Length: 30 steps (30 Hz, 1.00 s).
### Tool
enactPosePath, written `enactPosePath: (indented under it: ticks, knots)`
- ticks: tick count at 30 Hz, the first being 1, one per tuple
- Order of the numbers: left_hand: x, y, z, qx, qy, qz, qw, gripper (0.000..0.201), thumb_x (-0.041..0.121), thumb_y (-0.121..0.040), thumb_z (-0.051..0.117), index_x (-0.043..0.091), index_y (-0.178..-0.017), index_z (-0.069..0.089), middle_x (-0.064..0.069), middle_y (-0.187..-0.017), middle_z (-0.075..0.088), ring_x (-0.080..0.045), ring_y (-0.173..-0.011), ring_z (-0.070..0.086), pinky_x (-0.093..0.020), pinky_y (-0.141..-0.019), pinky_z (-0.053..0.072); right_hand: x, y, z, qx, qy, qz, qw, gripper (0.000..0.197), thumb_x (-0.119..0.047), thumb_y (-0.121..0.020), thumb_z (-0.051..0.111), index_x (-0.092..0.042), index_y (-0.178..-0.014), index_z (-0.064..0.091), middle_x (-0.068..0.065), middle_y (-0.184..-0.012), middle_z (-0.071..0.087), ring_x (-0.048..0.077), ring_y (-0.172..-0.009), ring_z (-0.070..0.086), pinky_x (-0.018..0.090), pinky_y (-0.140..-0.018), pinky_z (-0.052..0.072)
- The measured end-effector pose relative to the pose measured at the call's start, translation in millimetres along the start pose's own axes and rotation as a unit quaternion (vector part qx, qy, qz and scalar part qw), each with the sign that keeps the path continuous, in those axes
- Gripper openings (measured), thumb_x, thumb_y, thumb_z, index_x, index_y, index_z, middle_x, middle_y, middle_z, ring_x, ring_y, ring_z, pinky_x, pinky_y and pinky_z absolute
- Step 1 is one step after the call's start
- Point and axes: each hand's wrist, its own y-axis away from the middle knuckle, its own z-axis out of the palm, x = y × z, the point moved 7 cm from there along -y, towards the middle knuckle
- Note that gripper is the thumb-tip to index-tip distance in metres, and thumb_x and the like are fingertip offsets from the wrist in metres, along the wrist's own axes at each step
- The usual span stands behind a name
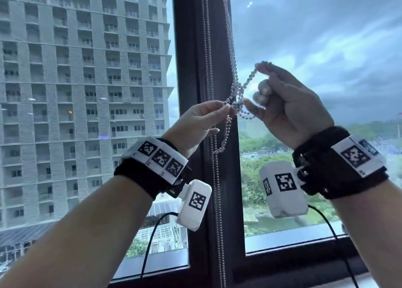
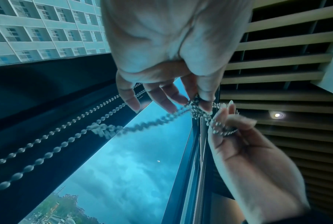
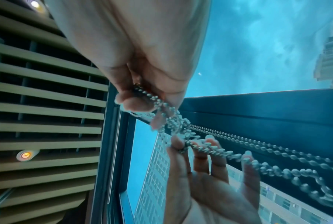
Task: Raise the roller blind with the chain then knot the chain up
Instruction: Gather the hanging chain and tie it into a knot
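Observation:
The silver bead chain (image 1: 231,55) hangs down the dark window post and is twisted into a loose knot (image 1: 237,93) between my hands. My left hand (image 1: 227,108) pinches the chain just below the knot with thumb and forefinger; a short loop (image 1: 224,142) dangles under it. My right hand (image 1: 254,85) holds a loop of chain, its forefinger lifting it up and right and its thumb against the knot. The left wrist view shows the left hand (image 2: 204,104) pinching the beads (image 2: 142,125) beside the right hand (image 2: 234,119). The right wrist view shows the right hand (image 3: 150,100) gripping the beads (image 3: 181,124) above the left hand (image 3: 188,145). No blind covers the glass.
Another straight pair of bead strands (image 1: 206,48) hangs to the left on the dark window post (image 1: 191,70). The window sill frame (image 1: 282,263) runs below. A slatted wooden ceiling (image 2: 277,60) with a spotlight (image 2: 277,115) is overhead. A tall building (image 1: 76,70) stands outside.

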Motion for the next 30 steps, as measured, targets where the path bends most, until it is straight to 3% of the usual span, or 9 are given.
enactPosePath:
  ticks: [2, 7, 10, 15, 17, 20, 23, 25, 30]
  knots:
    - [-5, -1, 1, 0.01, 0.005, 0.003, 1.0, 0.017, 0.038, -0.087, 0.055, 0.032, -0.089, 0.07, 0.018, -0.087, 0.063, -0.004, -0.089, 0.053, -0.039, -0.092, 0.036, -2, -3, 13, -0.047, 0.034, 0.007, 0.998, 0.029, -0.015, -0.098, 0.037, -0.014, -0.118, 0.057, -0.004, -0.063, 0.049, 0.011, -0.058, 0.047, 0.038, -0.081, 0.053]
    - [-3, -3, 1, 0.017, 0.059, 0.007, 0.998, 0.013, 0.037, -0.087, 0.056, 0.033, -0.088, 0.069, 0.018, -0.09, 0.062, -0.002, -0.089, 0.054, -0.04, -0.094, 0.036, 0, -7, 24, -0.056, -0.007, -0.009, 0.998, 0.04, -0.006, -0.098, 0.033, -0.015, -0.136, 0.044, -0.002, -0.07, 0.053, 0.01, -0.057, 0.047, 0.033, -0.079, 0.054]
    - [-2, -3, 4, 0.007, 0.091, 0.009, 0.996, 0.02, 0.034, -0.087, 0.052, 0.035, -0.079, 0.071, 0.024, -0.085, 0.065, -0.002, -0.094, 0.053, -0.039, -0.094, 0.034, 4, -9, 19, -0.024, -0.075, 0.006, 0.997, 0.04, -0.006, -0.098, 0.034, -0.014, -0.136, 0.045, -0.001, -0.069, 0.05, 0.007, -0.049, 0.042, 0.023, -0.065, 0.052]
    - [-4, -1, -2, -0.015, 0.212, 0.004, 0.977, 0.026, 0.024, -0.093, 0.045, 0.027, -0.071, 0.059, 0.014, -0.077, 0.064, -0.003, -0.08, 0.058, -0.045, -0.102, 0.029, 7, -6, 14, -0.029, -0.11, 0.064, 0.991, 0.042, -0.004, -0.097, 0.033, -0.014, -0.136, 0.044, -0.006, -0.067, 0.043, 0.002, -0.042, 0.027, 0.008, -0.037, 0.025]
    - [-10, -2, -24, 0.036, 0.279, 0.002, 0.96, 0.026, 0.023, -0.091, 0.042, 0.025, -0.068, 0.055, 0.012, -0.072, 0.065, -0.005, -0.081, 0.059, -0.048, -0.108, 0.024, 6, 1, 14, -0.064, -0.075, 0.09, 0.991, 0.038, -0.007, -0.098, 0.032, -0.014, -0.132, 0.048, -0.008, -0.064, 0.041, 0.003, -0.04, 0.023, 0.009, -0.034, 0.018]
    - [-17, 2, -45, 0.078, 0.27, -0.009, 0.96, 0.025, 0.021, -0.091, 0.04, 0.023, -0.069, 0.052, 0.011, -0.073, 0.061, -0.006, -0.082, 0.058, -0.047, -0.108, 0.024, 11, 13, 2, -0.078, 0.023, 0.122, 0.989, 0.028, -0.023, -0.099, 0.036, -0.015, -0.109, 0.061, -0.008, -0.056, 0.027, 0.004, -0.041, 0.016, 0.016, -0.035, 0.011]
    - [-19, 6, -50, 0.081, 0.231, -0.018, 0.969, 0.025, 0.022, -0.093, 0.042, 0.023, -0.072, 0.055, 0.012, -0.071, 0.064, -0.007, -0.085, 0.059, -0.046, -0.106, 0.027, 32, 27, -14, -0.076, 0.131, 0.154, 0.976, 0.028, -0.027, -0.098, 0.038, -0.015, -0.085, 0.061, -0.007, -0.056, 0.022, 0.005, -0.04, 0.019, 0.018, -0.033, 0.016]
    - [-19, 8, -49, 0.085, 0.194, -0.016, 0.977, 0.025, 0.023, -0.093, 0.048, 0.023, -0.071, 0.06, 0.012, -0.073, 0.066, -0.007, -0.085, 0.062, -0.047, -0.104, 0.031, 56, 40, -17, -0.091, 0.17, 0.184, 0.964, 0.027, -0.027, -0.096, 0.04, -0.015, -0.079, 0.058, -0.006, -0.055, 0.026, 0.006, -0.039, 0.022, 0.017, -0.032, 0.02]
    - [-12, 9, -39, 0.096, 0.111, 0.004, 0.989, 0.011, 0.022, -0.086, 0.062, 0.024, -0.076, 0.062, 0.009, -0.08, 0.068, -0.009, -0.085, 0.064, -0.044, -0.101, 0.038, 102, 60, -13, -0.09, 0.183, 0.195, 0.959, 0.025, -0.028, -0.092, 0.043, -0.013, -0.073, 0.051, -0.006, -0.047, 0.027, 0.006, -0.035, 0.019, 0.014, -0.032, 0.014]
